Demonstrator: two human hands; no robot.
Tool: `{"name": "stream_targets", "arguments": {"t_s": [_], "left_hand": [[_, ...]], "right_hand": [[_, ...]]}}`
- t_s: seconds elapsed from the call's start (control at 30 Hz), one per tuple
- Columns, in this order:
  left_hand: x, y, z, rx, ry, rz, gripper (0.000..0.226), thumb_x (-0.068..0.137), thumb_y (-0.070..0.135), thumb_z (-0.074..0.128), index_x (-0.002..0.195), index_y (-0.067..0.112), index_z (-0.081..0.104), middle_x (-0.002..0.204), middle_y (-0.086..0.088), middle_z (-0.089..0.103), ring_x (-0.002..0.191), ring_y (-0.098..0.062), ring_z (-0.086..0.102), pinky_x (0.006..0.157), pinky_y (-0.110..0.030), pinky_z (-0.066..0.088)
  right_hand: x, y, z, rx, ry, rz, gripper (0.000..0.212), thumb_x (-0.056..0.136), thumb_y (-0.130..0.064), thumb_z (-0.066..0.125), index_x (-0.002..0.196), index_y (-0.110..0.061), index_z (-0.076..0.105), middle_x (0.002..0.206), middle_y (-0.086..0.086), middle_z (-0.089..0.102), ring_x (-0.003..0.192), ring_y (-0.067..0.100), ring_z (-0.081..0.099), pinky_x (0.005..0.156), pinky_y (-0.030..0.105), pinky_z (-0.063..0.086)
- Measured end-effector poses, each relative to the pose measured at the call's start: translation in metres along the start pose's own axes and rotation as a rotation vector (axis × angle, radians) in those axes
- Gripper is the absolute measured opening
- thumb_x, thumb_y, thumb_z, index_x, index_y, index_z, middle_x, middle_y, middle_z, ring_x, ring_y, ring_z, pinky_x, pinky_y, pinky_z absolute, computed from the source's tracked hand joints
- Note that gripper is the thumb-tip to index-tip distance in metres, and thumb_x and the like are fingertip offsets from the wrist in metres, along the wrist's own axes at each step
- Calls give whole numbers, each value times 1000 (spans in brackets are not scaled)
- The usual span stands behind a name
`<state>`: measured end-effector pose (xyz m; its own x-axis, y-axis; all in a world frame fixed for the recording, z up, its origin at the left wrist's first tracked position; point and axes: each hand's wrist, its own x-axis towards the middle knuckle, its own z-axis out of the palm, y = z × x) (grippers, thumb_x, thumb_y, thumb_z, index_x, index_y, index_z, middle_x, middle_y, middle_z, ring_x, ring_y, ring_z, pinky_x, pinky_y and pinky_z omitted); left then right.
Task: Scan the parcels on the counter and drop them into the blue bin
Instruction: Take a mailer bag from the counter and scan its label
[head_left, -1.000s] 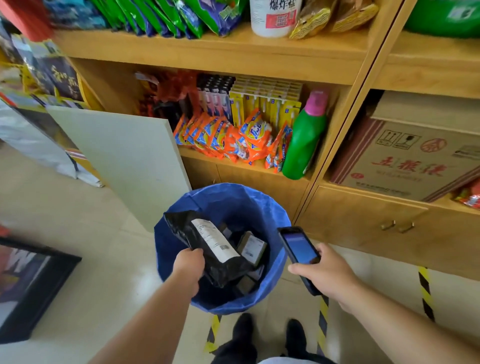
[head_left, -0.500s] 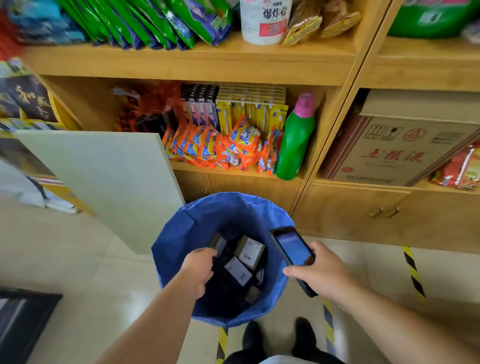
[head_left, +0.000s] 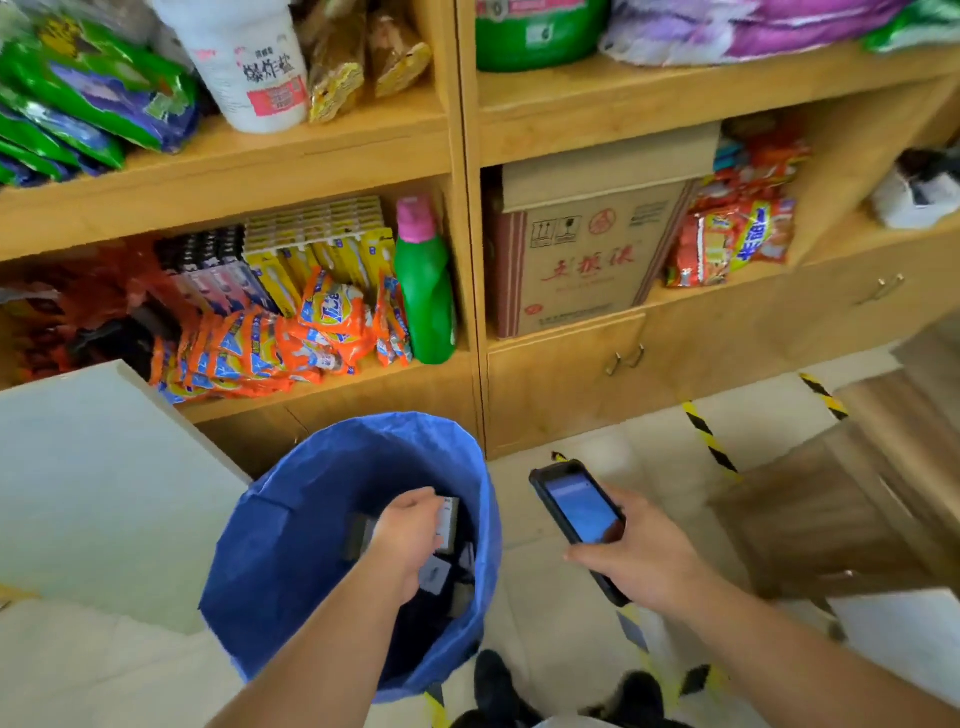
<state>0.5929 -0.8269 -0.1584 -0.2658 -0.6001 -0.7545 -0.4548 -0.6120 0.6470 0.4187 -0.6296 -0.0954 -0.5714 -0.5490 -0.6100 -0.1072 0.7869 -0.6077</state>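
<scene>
Head view, looking down: the blue bin (head_left: 291, 561) stands on the pale floor right in front of the person's dark shoes (head_left: 498, 686), and dark parcels (head_left: 447, 577) with white labels lie piled inside it, partly hidden by the arm above. The left hand (head_left: 410, 540) hangs over the bin's mouth with its fingers loosely curled downward; whether it touches the topmost parcel or holds anything, I cannot tell. Just to the right of the bin, the right hand (head_left: 644, 561) grips a black handheld scanner (head_left: 579, 512), fingers wrapped round its lower half, lit blue screen facing up. Behind the bin rises a wooden shelf unit (head_left: 457, 156): a green bottle (head_left: 423, 291) with a pink cap stands above the bin, orange packets (head_left: 291, 338) are heaped to the bottle's left, and a cardboard box (head_left: 587, 249) sits to its right. A pale flat board (head_left: 98, 478) lies left of the bin, close to its rim. Black-and-yellow tape (head_left: 709, 436) crosses the floor to the bin's right.
</scene>
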Motion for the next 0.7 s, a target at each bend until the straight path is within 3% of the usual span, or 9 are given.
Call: {"name": "stream_targets", "arguments": {"t_s": [0.13, 0.27, 0.4, 0.53, 0.7], "left_hand": [[-10, 10, 59, 83, -93, 40, 15, 105, 16, 56, 117, 24, 61, 111, 1, 68, 98, -12, 63, 95, -35, 53], [-23, 10, 126, 201, -144, 97, 18, 97, 18, 55, 91, 33, 62, 101, -3, 64, 91, -19, 57, 88, -37, 47], [-52, 1, 196, 303, -204, 158, 22, 100, 23, 61, 121, 27, 67, 102, -3, 70, 95, -19, 65, 90, -36, 54], [-87, -11, 265, 420, -275, 205, 17, 104, 21, 57, 117, 26, 66, 105, -1, 68, 101, -18, 64, 104, -44, 54], [-112, -29, 346, 498, -353, 250, 21, 104, 20, 61, 124, 21, 64, 114, -5, 68, 110, -18, 65, 102, -41, 55]], "right_hand": [[-14, 37, -36, 101, 65, 66, 49, 65, -38, 88, 104, -21, 63, 82, 10, 73, 63, 16, 67, 57, 28, 51], [-38, 76, -81, 206, 115, 83, 46, 75, -26, 87, 108, -7, 60, 77, 8, 62, 64, 17, 59, 57, 26, 47], [-63, 126, -125, 312, 214, 109, 47, 77, -24, 87, 109, -6, 59, 84, 6, 61, 72, 20, 57, 65, 32, 45], [-82, 180, -159, 415, 314, 150, 53, 75, -31, 90, 115, -19, 58, 96, -2, 68, 79, 14, 65, 63, 27, 51], [-109, 250, -198, 483, 410, 205, 65, 73, -40, 90, 124, -22, 52, 101, -3, 64, 87, 12, 64, 60, 25, 46]]}}
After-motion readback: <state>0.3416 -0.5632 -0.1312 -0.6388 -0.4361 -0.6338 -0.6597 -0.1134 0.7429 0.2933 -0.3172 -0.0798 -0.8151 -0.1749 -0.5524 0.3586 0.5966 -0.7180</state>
